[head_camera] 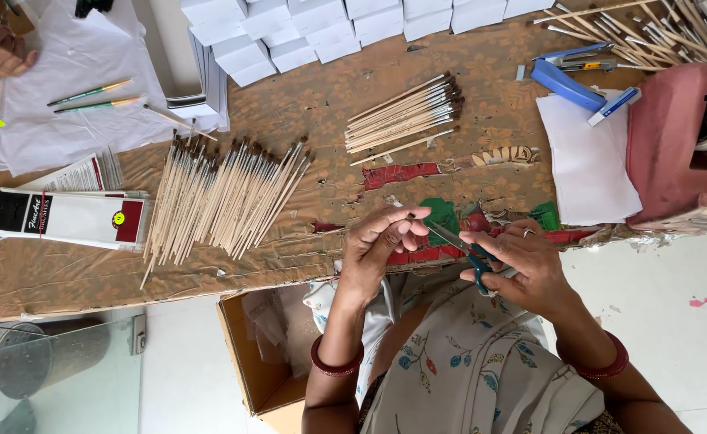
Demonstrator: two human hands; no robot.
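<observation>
At the bottom middle, the right hand [522, 261] is closing its fingers around small blue-handled metal scissors [466, 251] while the left hand [381, 241] is pinching a brush tip, with many thin wooden brushes [225, 197] lying piled on the brown counter [321, 104].

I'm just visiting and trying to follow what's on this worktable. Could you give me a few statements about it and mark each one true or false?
1. The right hand holds a pair of scissors with blue handles. True.
2. The left hand rests flat on the big pile of brushes. False: it is raised near the scissor blades, fingertips pinched together, apart from the pile.
3. A smaller bundle of brushes lies beyond the hands. True.
4. The white boxes sit in the cardboard box below the table edge. False: they are stacked along the far side of the table.
5. Both wrists wear dark red bangles. True.
</observation>
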